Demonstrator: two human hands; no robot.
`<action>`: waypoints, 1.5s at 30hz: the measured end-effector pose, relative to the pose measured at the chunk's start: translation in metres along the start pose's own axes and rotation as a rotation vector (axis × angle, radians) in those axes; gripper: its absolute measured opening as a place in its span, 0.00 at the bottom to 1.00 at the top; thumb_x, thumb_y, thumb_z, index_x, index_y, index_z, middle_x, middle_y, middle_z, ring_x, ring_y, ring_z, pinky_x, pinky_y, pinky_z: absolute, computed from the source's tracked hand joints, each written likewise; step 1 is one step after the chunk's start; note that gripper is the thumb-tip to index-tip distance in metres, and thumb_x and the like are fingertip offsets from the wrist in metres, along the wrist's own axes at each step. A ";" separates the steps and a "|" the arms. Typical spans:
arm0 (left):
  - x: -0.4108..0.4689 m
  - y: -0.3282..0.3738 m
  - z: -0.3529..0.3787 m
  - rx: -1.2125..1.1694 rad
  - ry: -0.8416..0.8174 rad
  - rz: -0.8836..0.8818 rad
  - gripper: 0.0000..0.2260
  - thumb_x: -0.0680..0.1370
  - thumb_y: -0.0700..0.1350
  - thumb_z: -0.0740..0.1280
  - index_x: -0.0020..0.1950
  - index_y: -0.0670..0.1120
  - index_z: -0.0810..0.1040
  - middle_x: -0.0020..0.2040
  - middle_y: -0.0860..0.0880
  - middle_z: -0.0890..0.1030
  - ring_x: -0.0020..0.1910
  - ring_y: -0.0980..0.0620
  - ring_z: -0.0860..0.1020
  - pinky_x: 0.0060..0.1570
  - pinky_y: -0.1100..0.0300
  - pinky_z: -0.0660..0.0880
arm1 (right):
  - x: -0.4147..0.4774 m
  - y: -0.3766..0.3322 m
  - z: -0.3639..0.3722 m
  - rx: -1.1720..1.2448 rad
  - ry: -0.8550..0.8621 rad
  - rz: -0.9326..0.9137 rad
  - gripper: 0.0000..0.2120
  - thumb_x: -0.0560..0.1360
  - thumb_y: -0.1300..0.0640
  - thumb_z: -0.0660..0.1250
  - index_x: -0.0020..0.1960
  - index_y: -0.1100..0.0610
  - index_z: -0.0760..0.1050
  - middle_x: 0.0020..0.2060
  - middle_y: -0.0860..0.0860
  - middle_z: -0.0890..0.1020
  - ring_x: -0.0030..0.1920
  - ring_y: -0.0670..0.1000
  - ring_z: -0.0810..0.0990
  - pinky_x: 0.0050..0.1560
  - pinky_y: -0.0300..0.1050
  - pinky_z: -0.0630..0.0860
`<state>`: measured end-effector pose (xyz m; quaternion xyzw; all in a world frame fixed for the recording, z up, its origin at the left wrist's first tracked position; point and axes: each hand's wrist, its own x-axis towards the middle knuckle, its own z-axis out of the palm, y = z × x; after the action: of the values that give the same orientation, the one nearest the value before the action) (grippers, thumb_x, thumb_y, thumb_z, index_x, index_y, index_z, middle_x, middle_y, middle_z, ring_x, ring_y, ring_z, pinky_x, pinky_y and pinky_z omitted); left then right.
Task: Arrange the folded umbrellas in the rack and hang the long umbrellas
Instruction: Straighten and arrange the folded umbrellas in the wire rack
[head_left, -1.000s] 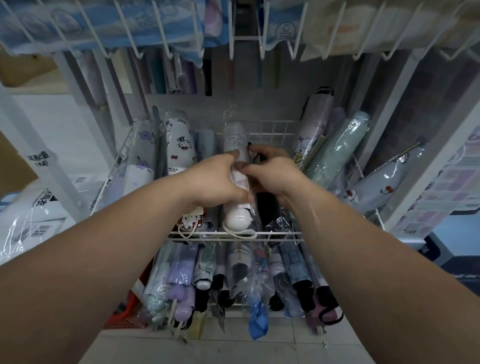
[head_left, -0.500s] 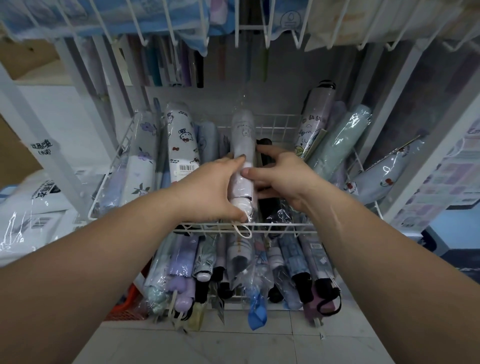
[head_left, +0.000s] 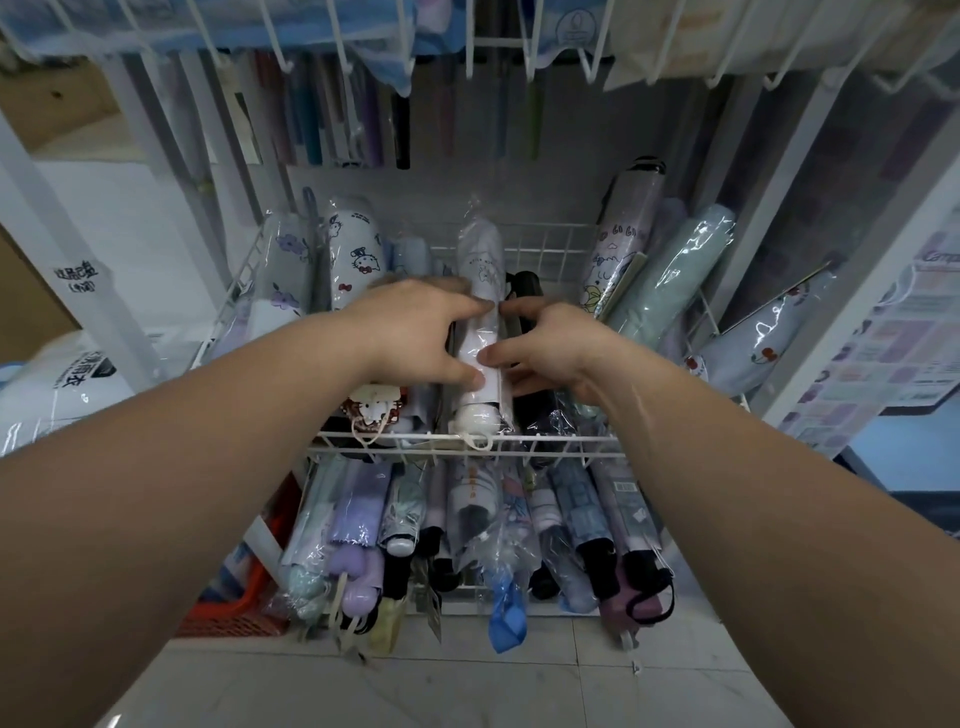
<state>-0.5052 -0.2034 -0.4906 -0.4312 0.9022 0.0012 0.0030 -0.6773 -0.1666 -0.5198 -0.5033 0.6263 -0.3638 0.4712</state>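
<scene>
A white folded umbrella (head_left: 483, 270) in clear plastic wrap lies lengthwise in the middle of the white wire rack basket (head_left: 550, 244), its round white handle at the front rail. My left hand (head_left: 415, 332) presses on its left side, thumb across the sleeve. My right hand (head_left: 556, 348) holds its right side, fingers also touching a black folded umbrella (head_left: 525, 283) beside it. A cartoon-cat umbrella (head_left: 356, 254) lies to the left. Pale folded umbrellas (head_left: 675, 270) lean at the right. Long umbrellas (head_left: 353, 124) hang behind.
A lower wire tier holds several wrapped folded umbrellas (head_left: 467, 519) with handles toward me. An upper wire shelf (head_left: 498, 47) overhangs the top. An orange crate (head_left: 234, 613) sits on the tiled floor at lower left. White bagged goods (head_left: 57, 395) are at the left.
The white umbrella has slid toward me, its handle now at the front rail. Both hands shifted with it and stay on its sides. The view tilted slightly.
</scene>
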 end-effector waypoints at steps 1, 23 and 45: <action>0.003 -0.002 0.002 0.041 -0.041 -0.013 0.42 0.70 0.70 0.69 0.80 0.59 0.58 0.83 0.52 0.54 0.80 0.48 0.59 0.77 0.40 0.55 | 0.002 0.001 0.002 -0.040 0.003 -0.003 0.37 0.71 0.65 0.76 0.76 0.54 0.66 0.48 0.56 0.84 0.41 0.54 0.85 0.47 0.54 0.85; 0.028 0.016 0.003 0.173 -0.181 -0.049 0.39 0.72 0.68 0.64 0.80 0.62 0.55 0.83 0.50 0.46 0.80 0.38 0.53 0.77 0.45 0.53 | 0.024 0.021 -0.009 -1.117 0.275 -0.105 0.26 0.72 0.44 0.72 0.66 0.53 0.73 0.58 0.54 0.79 0.59 0.55 0.78 0.45 0.43 0.69; 0.030 0.001 0.006 0.173 -0.186 -0.022 0.50 0.69 0.70 0.67 0.83 0.53 0.47 0.83 0.52 0.45 0.81 0.44 0.55 0.77 0.47 0.55 | 0.035 0.031 0.002 -0.781 0.256 -0.108 0.32 0.77 0.50 0.70 0.78 0.53 0.64 0.74 0.54 0.70 0.71 0.55 0.71 0.69 0.44 0.70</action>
<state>-0.5247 -0.2264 -0.4969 -0.4371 0.8901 -0.0368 0.1240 -0.6858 -0.1937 -0.5576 -0.6272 0.7435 -0.1826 0.1431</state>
